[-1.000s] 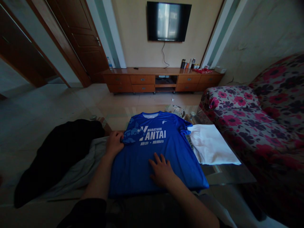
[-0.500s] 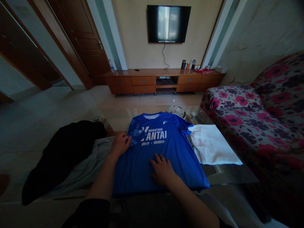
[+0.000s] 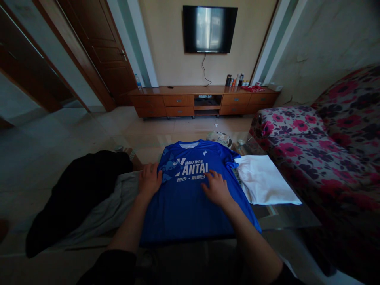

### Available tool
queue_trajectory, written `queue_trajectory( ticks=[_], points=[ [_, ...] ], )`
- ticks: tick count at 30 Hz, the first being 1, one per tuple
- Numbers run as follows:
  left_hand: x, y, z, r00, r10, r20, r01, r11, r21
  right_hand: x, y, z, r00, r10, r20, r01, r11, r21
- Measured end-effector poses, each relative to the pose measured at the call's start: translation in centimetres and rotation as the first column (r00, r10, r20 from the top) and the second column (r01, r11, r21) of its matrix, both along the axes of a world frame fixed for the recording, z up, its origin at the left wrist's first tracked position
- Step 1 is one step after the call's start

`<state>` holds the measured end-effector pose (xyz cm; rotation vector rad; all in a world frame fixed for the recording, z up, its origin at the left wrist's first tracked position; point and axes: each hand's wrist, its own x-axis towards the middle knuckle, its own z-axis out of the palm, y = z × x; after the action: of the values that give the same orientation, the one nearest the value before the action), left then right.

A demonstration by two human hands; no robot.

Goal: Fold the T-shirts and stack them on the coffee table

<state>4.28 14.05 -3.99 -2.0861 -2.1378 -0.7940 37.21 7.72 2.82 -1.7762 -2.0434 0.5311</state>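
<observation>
A blue T-shirt [image 3: 184, 209] with white lettering lies spread, front up and collar away from me, on a glass table [image 3: 303, 217]. At its left edge, near the sleeve, rests my left hand [image 3: 150, 180], fingers outstretched. My right hand [image 3: 218, 188] is over the right part of the chest beside the lettering, its fingers spread and holding nothing. To the right lies a folded white garment [image 3: 267, 180]. Black cloth [image 3: 80, 190] is heaped at the left, partly over a grey garment [image 3: 118, 202].
A flowered sofa [image 3: 314, 150] stands along the right side. Past the table are a round bin [image 3: 221, 138] and a glass jar [image 3: 241, 143]. Against the far wall stands a wooden TV cabinet [image 3: 178, 101] with bottles and cans, below a television [image 3: 210, 29].
My right hand has moved forward and to the right over the shirt, up to the lettering. My left hand has shifted slightly left, uncovering more of the shirt's left-side pattern.
</observation>
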Motion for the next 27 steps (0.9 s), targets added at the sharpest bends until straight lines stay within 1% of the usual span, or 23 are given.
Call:
queue_trajectory(
  ticks=[1, 2, 3, 4, 5, 6, 7, 8, 9, 10, 13, 14, 15, 17, 18, 20, 23, 24, 27],
  points=[
    [1.3, -0.2, 0.4, 1.0, -0.021, -0.018, 0.021, 0.999, 0.036, 1.0, 1.3, -0.4, 0.991, -0.113, -0.076, 0.118, 0.991, 0.06],
    [2.7, -0.5, 0.8, 0.998, -0.051, -0.032, 0.053, 0.997, 0.052, 2.1, 2.6, -0.9, 0.961, -0.213, -0.175, 0.233, 0.967, 0.103],
    [4.2, -0.8, 0.9, 0.994, -0.1, -0.052, 0.102, 0.994, 0.044, 3.2, 3.9, -1.5, 0.903, -0.309, -0.3, 0.358, 0.925, 0.125],
    [5.6, -1.1, 0.8, 0.985, -0.161, -0.068, 0.163, 0.986, 0.025, 4.3, 5.0, -2.1, 0.805, -0.394, -0.443, 0.479, 0.872, 0.096],
    [6.9, -1.4, 0.6, 0.972, -0.223, -0.076, 0.224, 0.975, 0.001, 5.4, 6.0, -2.8, 0.652, -0.467, -0.597, 0.574, 0.819, -0.013],
    [7.9, -1.7, 0.2, 0.962, -0.262, -0.073, 0.261, 0.965, -0.021, 6.4, 6.9, -3.4, 0.46, -0.522, -0.718, 0.598, 0.78, -0.184],
    [8.6, -2.0, -0.3, 0.956, -0.285, -0.066, 0.283, 0.958, -0.043, 7.3, 7.5, -3.9, 0.307, -0.562, -0.768, 0.583, 0.749, -0.315],
    [9.1, -2.2, -0.9, 0.953, -0.299, -0.056, 0.295, 0.953, -0.063, 8.1, 8.0, -4.3, 0.207, -0.587, -0.783, 0.553, 0.73, -0.402],
    [9.2, -2.5, -1.5, 0.952, -0.303, -0.047, 0.299, 0.951, -0.081, 8.9, 8.4, -4.6, 0.142, -0.603, -0.785, 0.522, 0.72, -0.458],
    [9.2, -2.6, -2.0, 0.951, -0.305, -0.04, 0.3, 0.949, -0.097, 9.6, 8.7, -4.8, 0.102, -0.606, -0.789, 0.495, 0.719, -0.488],
    [8.7, -2.9, -2.9, 0.948, -0.316, -0.036, 0.31, 0.943, -0.124, 11.2, 9.5, -5.0, -0.021, -0.581, -0.814, 0.392, 0.744, -0.541],
    [8.6, -2.9, -3.0, 0.948, -0.317, -0.037, 0.31, 0.942, -0.126, 11.6, 9.8, -5.0, -0.054, -0.569, -0.821, 0.362, 0.755, -0.547],
    [8.5, -2.9, -2.9, 0.948, -0.316, -0.039, 0.309, 0.943, -0.127, 11.9, 10.1, -5.0, -0.069, -0.557, -0.828, 0.347, 0.764, -0.544],
    [8.6, -2.9, -2.7, 0.951, -0.307, -0.048, 0.299, 0.946, -0.126, 12.3, 10.6, -5.1, -0.067, -0.539, -0.839, 0.362, 0.771, -0.524],
    [8.7, -2.8, -2.6, 0.952, -0.302, -0.054, 0.293, 0.948, -0.125, 12.3, 10.8, -5.2, -0.071, -0.524, -0.848, 0.385, 0.77, -0.508],
    [9.0, -2.8, -2.5, 0.954, -0.294, -0.062, 0.285, 0.951, -0.122, 12.5, 11.2, -5.3, -0.07, -0.468, -0.881, 0.471, 0.763, -0.443],
    [9.1, -2.8, -2.5, 0.957, -0.285, -0.057, 0.277, 0.954, -0.119, 12.9, 11.8, -5.3, -0.039, -0.37, -0.928, 0.617, 0.722, -0.314],
    [9.1, -2.8, -2.5, 0.957, -0.285, -0.054, 0.277, 0.953, -0.119, 13.1, 12.0, -5.3, -0.029, -0.348, -0.937, 0.643, 0.711, -0.284],
    [9.0, -2.7, -2.5, 0.956, -0.29, -0.051, 0.282, 0.952, -0.118, 13.8, 13.0, -5.4, -0.006, -0.284, -0.959, 0.673, 0.708, -0.214]
  ],
)
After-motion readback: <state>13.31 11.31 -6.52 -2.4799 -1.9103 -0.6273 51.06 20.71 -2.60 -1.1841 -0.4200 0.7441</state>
